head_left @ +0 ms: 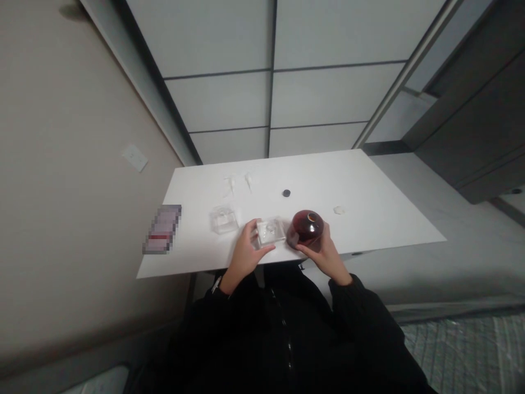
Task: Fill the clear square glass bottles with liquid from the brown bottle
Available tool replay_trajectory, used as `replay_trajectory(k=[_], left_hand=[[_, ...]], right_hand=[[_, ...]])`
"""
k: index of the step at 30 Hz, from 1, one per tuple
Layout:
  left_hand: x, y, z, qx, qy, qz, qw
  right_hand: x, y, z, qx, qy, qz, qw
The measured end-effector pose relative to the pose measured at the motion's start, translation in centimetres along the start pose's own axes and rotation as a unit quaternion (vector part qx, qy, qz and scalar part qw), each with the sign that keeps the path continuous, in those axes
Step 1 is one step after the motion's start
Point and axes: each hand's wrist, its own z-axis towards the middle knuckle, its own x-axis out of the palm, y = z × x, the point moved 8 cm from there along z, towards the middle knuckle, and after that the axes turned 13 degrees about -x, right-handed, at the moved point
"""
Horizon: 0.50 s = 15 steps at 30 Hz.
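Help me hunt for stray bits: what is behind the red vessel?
Behind the vessel, the white table stretches back; a small black disc lies there, slightly left. Whatever the vessel and right hand cover cannot be seen.

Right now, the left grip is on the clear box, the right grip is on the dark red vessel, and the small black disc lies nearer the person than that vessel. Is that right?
Not quite: in the head view, the small black disc lies farther from the person than the dark red vessel. The left grip is on the clear box and the right grip on the vessel.
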Motion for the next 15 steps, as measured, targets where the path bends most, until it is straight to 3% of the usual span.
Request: replay_trajectory(k=[7,15], left_hand=[[-3.4,-1.6,-3.2,-0.012,0.029,-0.066,0.997],[-7.6,-4.7,-3.6,0.023,0.002,-0.027,0.999]], right_hand=[[1.9,1.1,1.0,-0.027,0.029,0.022,0.999],[6.0,2.9,2.2,-0.029,0.112,0.087,0.990]])
